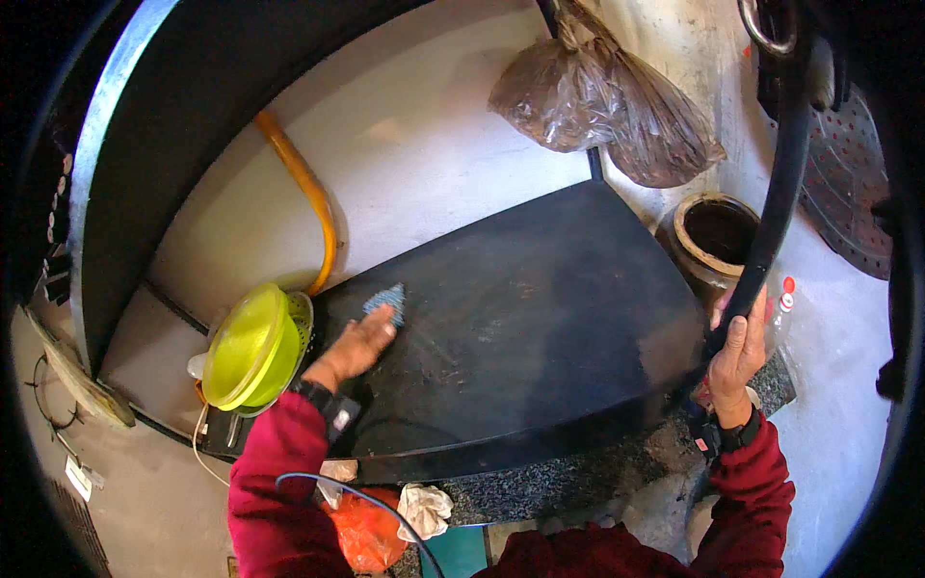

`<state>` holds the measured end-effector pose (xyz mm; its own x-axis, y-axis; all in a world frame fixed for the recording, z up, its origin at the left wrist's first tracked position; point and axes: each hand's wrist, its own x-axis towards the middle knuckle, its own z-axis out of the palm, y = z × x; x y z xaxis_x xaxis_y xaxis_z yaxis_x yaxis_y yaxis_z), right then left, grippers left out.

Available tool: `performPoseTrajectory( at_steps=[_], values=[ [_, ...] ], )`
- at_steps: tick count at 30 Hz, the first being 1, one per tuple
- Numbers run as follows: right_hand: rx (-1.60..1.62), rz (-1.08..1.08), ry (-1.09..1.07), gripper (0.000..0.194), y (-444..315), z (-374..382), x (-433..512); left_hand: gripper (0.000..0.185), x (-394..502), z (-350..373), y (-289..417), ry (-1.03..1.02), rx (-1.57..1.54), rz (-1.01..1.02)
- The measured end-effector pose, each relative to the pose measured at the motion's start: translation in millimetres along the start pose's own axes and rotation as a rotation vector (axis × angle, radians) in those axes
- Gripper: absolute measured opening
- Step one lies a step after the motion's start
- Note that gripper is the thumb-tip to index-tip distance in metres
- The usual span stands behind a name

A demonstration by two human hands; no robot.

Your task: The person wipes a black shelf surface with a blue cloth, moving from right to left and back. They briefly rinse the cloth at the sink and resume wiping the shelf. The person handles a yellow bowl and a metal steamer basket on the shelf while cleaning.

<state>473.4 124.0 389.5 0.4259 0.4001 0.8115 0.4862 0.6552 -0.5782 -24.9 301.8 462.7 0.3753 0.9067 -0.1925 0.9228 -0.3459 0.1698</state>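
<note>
My left hand (359,343) presses a blue-and-white cloth (386,302) on the left part of a dark, flat surface (520,325). Close to that wrist, at the left end of the surface, stand nested yellow-green plastic basins (246,347) with a clear perforated colander (307,321) behind them. My right hand (738,350) grips a long black bar (773,217) near the right corner of the surface; the bar runs up towards the upper right.
A tied plastic bag (607,94) hangs above the back right corner. A brown earthenware jar (683,235) and a bottle with a red cap (784,307) stand at right. An orange hose (307,188) runs down the wall. Below lie an orange plastic bag (368,531) and a whitish cloth (425,511).
</note>
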Motion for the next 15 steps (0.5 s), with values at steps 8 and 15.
performPoseTrajectory(
  at_steps=[8,15],
  values=[
    [0.033,-0.017,-0.008,0.053,1.1,-0.2,0.6,0.065,-42.3,6.6,45.5,-0.138,-0.184,0.238],
    [0.003,-0.006,0.010,0.052,-2.3,1.2,-0.6,0.063,-48.6,16.8,47.0,-0.058,-0.008,0.178]
  ],
)
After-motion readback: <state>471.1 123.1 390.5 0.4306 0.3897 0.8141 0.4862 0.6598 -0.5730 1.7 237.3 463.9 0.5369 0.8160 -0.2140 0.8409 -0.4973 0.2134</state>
